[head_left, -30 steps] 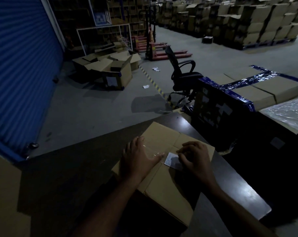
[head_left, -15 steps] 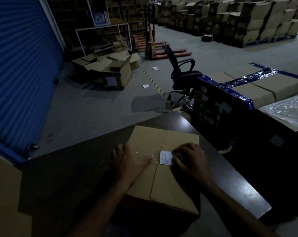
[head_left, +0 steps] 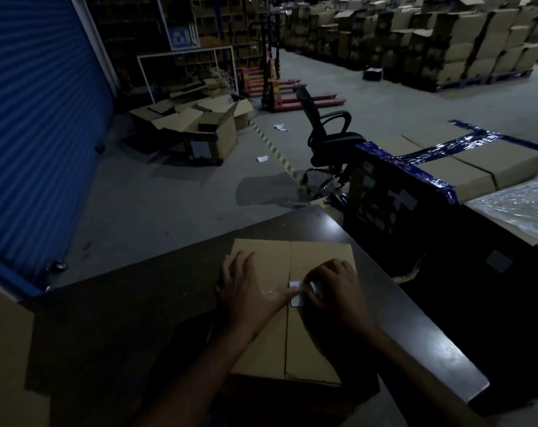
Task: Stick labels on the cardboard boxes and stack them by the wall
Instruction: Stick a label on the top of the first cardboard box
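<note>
Lying flat on the dark, glossy table (head_left: 394, 306) is a brown cardboard box (head_left: 317, 343), its two top flaps meeting in a straight seam that runs away from the person. A small white label (head_left: 296, 300) sits on that seam near the middle of the box, partly covered by fingers. The left hand (head_left: 249, 291) rests palm-down on the left flap with fingers spread and straight, its thumb reaching to the label's edge. The right hand (head_left: 338, 288) has its fingers curled over the label's right side; its grip looks like a pinch on the label, though the dim light hides the fingertips. The box's far edge lies close to the far edge of the table, and its right edge leaves a strip of bare, shiny tabletop before the table's right edge. To the left of the box the table surface is wide and matte-dark. Beyond the box, past the table, grey concrete floor (head_left: 175, 192) opens out, crossed by a yellow-and-black striped line. A black office chair (head_left: 326, 134) stands there, and to the right of the box sits a large carton (head_left: 465, 167) bound in shiny blue tape. A ribbed blue roller door (head_left: 36, 124) fills the left side.
</note>
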Motion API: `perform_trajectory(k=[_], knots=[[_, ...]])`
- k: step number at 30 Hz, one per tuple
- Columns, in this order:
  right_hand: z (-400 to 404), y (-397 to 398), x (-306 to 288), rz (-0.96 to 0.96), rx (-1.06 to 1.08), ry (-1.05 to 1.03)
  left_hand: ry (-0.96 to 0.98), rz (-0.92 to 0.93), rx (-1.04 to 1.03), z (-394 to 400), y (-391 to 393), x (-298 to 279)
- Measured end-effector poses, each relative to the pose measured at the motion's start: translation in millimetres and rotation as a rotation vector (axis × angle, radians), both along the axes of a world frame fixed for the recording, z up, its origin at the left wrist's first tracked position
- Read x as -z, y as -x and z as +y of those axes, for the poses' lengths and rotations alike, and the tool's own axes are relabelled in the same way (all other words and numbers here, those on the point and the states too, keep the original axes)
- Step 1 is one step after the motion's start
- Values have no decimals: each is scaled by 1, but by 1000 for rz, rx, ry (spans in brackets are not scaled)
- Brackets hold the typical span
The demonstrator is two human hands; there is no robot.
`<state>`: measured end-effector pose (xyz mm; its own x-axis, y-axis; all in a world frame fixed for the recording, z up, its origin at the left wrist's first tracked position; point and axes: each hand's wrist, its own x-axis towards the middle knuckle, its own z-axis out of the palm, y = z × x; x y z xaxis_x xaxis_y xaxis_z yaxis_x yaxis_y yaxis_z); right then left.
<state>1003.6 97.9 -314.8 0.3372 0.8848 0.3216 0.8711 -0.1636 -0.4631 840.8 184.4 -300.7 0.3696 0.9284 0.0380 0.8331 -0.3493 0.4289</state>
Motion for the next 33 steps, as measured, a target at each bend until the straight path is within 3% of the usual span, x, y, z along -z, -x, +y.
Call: perform_trajectory(k=[14, 33], knots=[[0, -12, -1, -55, -10, 42, -50, -50, -3, 1, 3, 6], [-3, -12, -2, 17, -3, 22, -21, -45, -3, 3, 2, 6]])
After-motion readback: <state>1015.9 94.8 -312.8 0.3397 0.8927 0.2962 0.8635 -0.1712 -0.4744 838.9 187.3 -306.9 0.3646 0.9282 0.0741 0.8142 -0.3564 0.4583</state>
